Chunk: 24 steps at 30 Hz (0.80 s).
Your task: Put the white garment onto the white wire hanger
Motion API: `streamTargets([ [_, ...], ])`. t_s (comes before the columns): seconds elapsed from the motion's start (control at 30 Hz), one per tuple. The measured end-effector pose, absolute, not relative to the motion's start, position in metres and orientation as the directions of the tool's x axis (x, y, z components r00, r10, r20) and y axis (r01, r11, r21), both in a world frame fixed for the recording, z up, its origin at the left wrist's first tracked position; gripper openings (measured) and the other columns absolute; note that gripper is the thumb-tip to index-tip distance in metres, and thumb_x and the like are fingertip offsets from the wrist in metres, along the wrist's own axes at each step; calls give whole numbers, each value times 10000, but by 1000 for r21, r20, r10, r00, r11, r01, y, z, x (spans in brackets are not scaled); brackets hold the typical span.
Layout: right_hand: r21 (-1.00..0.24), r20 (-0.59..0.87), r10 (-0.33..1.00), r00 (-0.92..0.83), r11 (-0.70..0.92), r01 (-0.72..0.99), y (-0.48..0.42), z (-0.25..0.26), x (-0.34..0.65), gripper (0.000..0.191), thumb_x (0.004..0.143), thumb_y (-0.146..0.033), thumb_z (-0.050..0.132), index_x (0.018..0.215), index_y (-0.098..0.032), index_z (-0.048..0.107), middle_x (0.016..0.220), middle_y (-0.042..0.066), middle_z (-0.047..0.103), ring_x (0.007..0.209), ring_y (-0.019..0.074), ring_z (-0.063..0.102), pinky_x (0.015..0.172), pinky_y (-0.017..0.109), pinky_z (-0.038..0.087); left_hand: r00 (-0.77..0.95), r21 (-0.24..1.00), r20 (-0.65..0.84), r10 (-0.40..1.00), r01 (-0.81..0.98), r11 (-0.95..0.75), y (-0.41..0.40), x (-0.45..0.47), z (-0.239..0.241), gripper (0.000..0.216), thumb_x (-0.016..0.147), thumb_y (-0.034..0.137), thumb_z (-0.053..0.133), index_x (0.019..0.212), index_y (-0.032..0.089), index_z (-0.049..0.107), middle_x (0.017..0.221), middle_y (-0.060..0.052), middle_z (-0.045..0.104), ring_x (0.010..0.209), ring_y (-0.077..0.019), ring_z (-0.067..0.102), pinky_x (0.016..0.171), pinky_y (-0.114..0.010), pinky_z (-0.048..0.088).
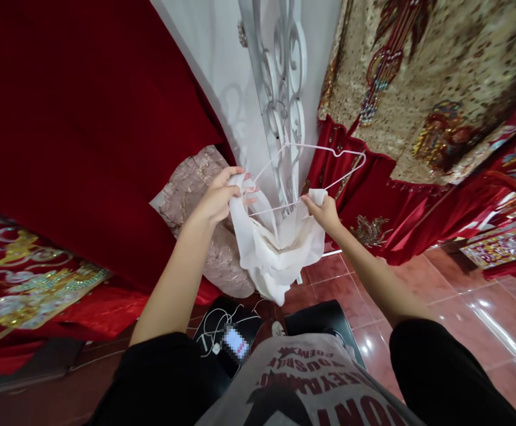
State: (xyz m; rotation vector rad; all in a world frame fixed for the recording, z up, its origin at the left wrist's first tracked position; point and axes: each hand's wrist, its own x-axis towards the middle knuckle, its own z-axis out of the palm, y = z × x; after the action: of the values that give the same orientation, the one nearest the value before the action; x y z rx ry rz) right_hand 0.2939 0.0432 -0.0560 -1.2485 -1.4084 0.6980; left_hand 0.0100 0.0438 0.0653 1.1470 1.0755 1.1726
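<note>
A sheer white garment (280, 260) hangs down between my two hands. My left hand (220, 195) is closed on the garment's left shoulder, close to one end of a pale pink clothes hanger (311, 145). On the other side, my right hand (325, 213) pinches the garment's right shoulder by the hanger's bottom bar. The hanger is tilted, and its right arm sticks out above my right hand, bare of cloth. Its left end is partly hidden by my left fingers and the cloth.
A white scrollwork metal stand (280, 100) rises straight ahead. Red cloth (107, 106) hangs at left, beside a pinkish patterned fabric (196, 183). Beaded gold garments (418, 89) hang at right. Below are a phone (235, 342) with white cables and glossy red floor tiles (444, 296).
</note>
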Motion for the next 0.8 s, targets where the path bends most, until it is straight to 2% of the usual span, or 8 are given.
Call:
streamTargets([
  [0.17, -932, 282, 957, 70, 256, 255, 42, -58, 284, 640, 797, -856, 664, 672, -231, 594, 559, 16, 568, 588, 174, 543, 666, 330, 487, 126, 994, -18, 992, -105, 31, 46, 39, 74, 510, 685, -31, 626, 1130, 216, 611, 1169, -80, 707, 910, -234, 777, 768, -401, 690],
  [0.23, -944, 263, 962, 71, 241, 223, 44, -58, 281, 637, 785, -857, 666, 683, -233, 593, 546, 7, 553, 578, 167, 531, 651, 325, 477, 123, 1000, 26, 992, 10, -28, 48, 46, 72, 499, 744, -17, 633, 1173, 237, 613, 1103, -56, 707, 840, -201, 746, 751, -348, 652],
  [0.3, -956, 255, 965, 63, 241, 169, 44, -57, 281, 585, 782, -804, 691, 753, -222, 647, 541, -9, 549, 565, 158, 519, 629, 318, 462, 152, 971, 86, 985, 209, -117, 48, 49, 67, 402, 805, 18, 660, 1143, 236, 643, 994, -39, 695, 789, -191, 696, 734, -298, 586],
  [0.43, -977, 211, 977, -10, 211, 7, 39, -50, 299, 436, 747, -565, 754, 948, -177, 756, 498, -55, 518, 482, 114, 436, 530, 277, 355, 229, 763, 243, 943, 555, -332, 46, 40, 62, 130, 905, 113, 670, 931, 234, 632, 719, -11, 577, 732, -236, 594, 742, -309, 465],
  [0.53, -987, 146, 988, 41, 148, -63, 38, -42, 329, 331, 675, -421, 762, 871, -155, 766, 458, -67, 467, 442, 86, 364, 469, 252, 258, 255, 606, 264, 930, 706, -366, 46, 31, 65, 151, 933, 166, 665, 865, 260, 568, 619, 14, 457, 654, -253, 538, 721, -327, 408],
  [0.6, -997, 30, 996, 88, 36, -68, 46, -33, 358, 267, 629, -322, 763, 826, -142, 760, 452, -68, 451, 420, 68, 318, 431, 235, 206, 269, 577, 240, 933, 733, -360, 48, 27, 67, 181, 923, 190, 683, 829, 267, 550, 608, 8, 450, 660, -269, 553, 712, -326, 395],
  [0.7, -978, -199, 974, 112, -189, -93, 70, -11, 406, 151, 614, -182, 739, 757, -139, 715, 454, -72, 434, 378, 36, 233, 378, 203, 147, 261, 651, 236, 936, 672, -352, 53, 22, 66, 164, 884, 225, 734, 828, 275, 588, 636, -13, 514, 746, -298, 616, 704, -314, 413],
  [0.8, -961, -256, 964, 65, -246, -129, 100, 18, 444, 90, 665, -147, 727, 675, -173, 641, 457, -50, 463, 363, 38, 240, 338, 174, 172, 270, 695, 232, 934, 626, -354, 56, 16, 63, 134, 863, 266, 763, 855, 277, 630, 693, -33, 593, 806, -300, 648, 684, -302, 433],
])
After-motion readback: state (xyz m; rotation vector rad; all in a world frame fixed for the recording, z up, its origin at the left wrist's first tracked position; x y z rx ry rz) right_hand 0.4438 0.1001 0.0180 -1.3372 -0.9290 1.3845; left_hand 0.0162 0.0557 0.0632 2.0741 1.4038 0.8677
